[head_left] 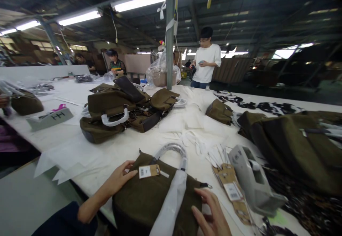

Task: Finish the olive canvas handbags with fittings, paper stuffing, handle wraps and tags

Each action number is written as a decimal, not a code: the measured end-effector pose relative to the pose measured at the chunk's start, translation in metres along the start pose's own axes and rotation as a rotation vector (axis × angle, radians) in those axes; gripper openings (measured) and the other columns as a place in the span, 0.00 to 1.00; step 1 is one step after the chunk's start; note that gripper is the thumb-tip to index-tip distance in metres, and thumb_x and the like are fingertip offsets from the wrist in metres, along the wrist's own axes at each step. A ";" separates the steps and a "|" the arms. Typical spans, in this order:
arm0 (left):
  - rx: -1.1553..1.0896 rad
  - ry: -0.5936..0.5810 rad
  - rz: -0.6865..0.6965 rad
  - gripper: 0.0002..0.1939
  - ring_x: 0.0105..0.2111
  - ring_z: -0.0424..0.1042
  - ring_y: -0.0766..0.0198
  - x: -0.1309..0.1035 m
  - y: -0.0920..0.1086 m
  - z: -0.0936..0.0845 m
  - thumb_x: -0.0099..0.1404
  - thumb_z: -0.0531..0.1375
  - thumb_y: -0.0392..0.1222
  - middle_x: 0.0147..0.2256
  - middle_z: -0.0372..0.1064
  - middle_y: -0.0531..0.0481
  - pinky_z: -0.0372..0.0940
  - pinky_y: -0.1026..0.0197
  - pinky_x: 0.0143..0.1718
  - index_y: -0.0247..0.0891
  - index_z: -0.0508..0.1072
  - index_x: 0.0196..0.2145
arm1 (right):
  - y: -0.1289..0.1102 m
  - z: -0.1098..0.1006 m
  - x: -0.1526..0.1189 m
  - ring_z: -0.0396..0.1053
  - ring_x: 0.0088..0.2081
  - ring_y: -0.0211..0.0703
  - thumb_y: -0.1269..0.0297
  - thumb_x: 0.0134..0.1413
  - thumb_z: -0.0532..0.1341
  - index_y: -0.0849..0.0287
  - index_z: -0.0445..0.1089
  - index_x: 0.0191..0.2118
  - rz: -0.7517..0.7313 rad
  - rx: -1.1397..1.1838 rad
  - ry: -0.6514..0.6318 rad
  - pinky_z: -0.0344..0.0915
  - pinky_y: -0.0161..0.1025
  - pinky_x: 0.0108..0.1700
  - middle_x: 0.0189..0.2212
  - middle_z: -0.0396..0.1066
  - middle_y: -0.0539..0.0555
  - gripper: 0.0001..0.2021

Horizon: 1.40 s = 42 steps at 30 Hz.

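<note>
An olive-green bag (144, 196) lies at the table's near edge. Its handle (171, 196) is wrapped in white and clear plastic, and a brown tag (149, 171) with a white barcode label rests on its upper part. My left hand (121, 175) touches the bag's upper left side, thumb and fingers apart. At the right side of the bag, my right hand (211, 213) has its fingers spread against the edge. Neither hand is closed around anything. Right of the bag are a stack of brown tags (232, 193) and a grey tape dispenser (253, 180).
More olive bags (109, 104) are piled at the centre left, others (296, 139) at the right. White paper sheets (72, 157) overhang the near left edge. A grey post (170, 36) stands beyond the table. Behind it is a person in a white shirt (207, 63); another sits farther left.
</note>
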State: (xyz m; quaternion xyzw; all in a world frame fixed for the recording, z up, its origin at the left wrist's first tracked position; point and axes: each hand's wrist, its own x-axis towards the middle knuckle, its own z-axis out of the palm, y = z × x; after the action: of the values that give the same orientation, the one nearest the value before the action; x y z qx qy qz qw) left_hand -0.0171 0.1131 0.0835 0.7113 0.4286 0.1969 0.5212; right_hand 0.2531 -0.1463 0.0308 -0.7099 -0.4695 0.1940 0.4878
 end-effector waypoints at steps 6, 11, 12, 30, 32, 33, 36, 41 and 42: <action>-0.292 -0.031 -0.061 0.29 0.46 0.74 0.54 -0.025 -0.001 0.029 0.60 0.63 0.58 0.48 0.72 0.44 0.69 0.54 0.47 0.40 0.62 0.52 | -0.007 -0.019 0.014 0.64 0.58 0.54 0.52 0.57 0.60 0.49 0.72 0.50 0.077 -0.022 0.026 0.75 0.38 0.44 0.59 0.62 0.58 0.17; 0.064 0.137 0.040 0.28 0.46 0.71 0.49 -0.025 -0.013 0.024 0.63 0.58 0.60 0.51 0.67 0.40 0.68 0.47 0.46 0.39 0.63 0.53 | -0.006 -0.051 0.024 0.70 0.51 0.51 0.52 0.58 0.60 0.49 0.74 0.47 0.051 -0.077 -0.031 0.74 0.38 0.43 0.52 0.69 0.57 0.14; 0.155 0.206 0.092 0.27 0.48 0.70 0.49 -0.023 -0.011 0.022 0.64 0.57 0.59 0.53 0.65 0.39 0.67 0.46 0.48 0.39 0.64 0.53 | -0.007 -0.054 0.025 0.70 0.50 0.50 0.52 0.58 0.60 0.49 0.74 0.47 0.044 -0.078 -0.029 0.74 0.37 0.43 0.51 0.70 0.57 0.14; 0.583 -0.135 0.227 0.07 0.37 0.68 0.61 -0.045 0.059 0.031 0.63 0.61 0.43 0.37 0.69 0.53 0.60 0.61 0.38 0.43 0.71 0.40 | -0.002 -0.041 0.012 0.67 0.54 0.50 0.51 0.62 0.57 0.50 0.72 0.46 0.041 -0.039 -0.046 0.72 0.41 0.45 0.53 0.67 0.57 0.14; 0.607 -0.175 0.184 0.08 0.35 0.68 0.61 -0.057 0.059 0.028 0.59 0.63 0.43 0.35 0.68 0.54 0.59 0.62 0.36 0.42 0.71 0.37 | -0.004 -0.041 0.012 0.66 0.55 0.51 0.51 0.62 0.57 0.51 0.72 0.45 0.048 -0.038 -0.067 0.72 0.41 0.45 0.54 0.66 0.57 0.13; 0.615 -0.194 0.175 0.08 0.35 0.68 0.61 -0.061 0.058 0.027 0.59 0.64 0.44 0.35 0.68 0.54 0.59 0.62 0.36 0.42 0.71 0.36 | -0.006 -0.041 0.012 0.66 0.55 0.51 0.51 0.61 0.57 0.51 0.72 0.44 0.049 -0.040 -0.074 0.71 0.41 0.45 0.54 0.66 0.57 0.13; 0.541 -0.199 0.214 0.10 0.37 0.68 0.60 -0.060 0.055 0.023 0.64 0.59 0.50 0.36 0.68 0.52 0.61 0.60 0.39 0.42 0.71 0.34 | -0.011 -0.043 0.015 0.67 0.52 0.51 0.50 0.61 0.57 0.52 0.71 0.46 0.071 -0.025 -0.043 0.71 0.42 0.45 0.52 0.67 0.57 0.15; 0.334 0.049 0.144 0.19 0.36 0.71 0.56 -0.025 0.027 0.016 0.65 0.55 0.57 0.38 0.69 0.48 0.65 0.57 0.37 0.39 0.68 0.42 | -0.012 -0.042 0.024 0.71 0.39 0.50 0.43 0.57 0.57 0.57 0.69 0.45 0.275 0.095 0.008 0.71 0.43 0.35 0.41 0.73 0.58 0.22; 0.298 0.063 0.109 0.21 0.34 0.71 0.56 -0.019 0.019 0.017 0.63 0.57 0.58 0.37 0.69 0.47 0.65 0.56 0.36 0.38 0.67 0.44 | -0.010 -0.040 0.026 0.72 0.38 0.50 0.43 0.56 0.58 0.59 0.69 0.43 0.299 0.145 -0.023 0.71 0.43 0.35 0.38 0.73 0.58 0.22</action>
State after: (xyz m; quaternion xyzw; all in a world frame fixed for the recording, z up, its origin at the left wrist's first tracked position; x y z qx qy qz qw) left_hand -0.0076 0.0866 0.0975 0.7965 0.4298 0.1813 0.3848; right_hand 0.2904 -0.1439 0.0625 -0.7325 -0.3492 0.3058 0.4980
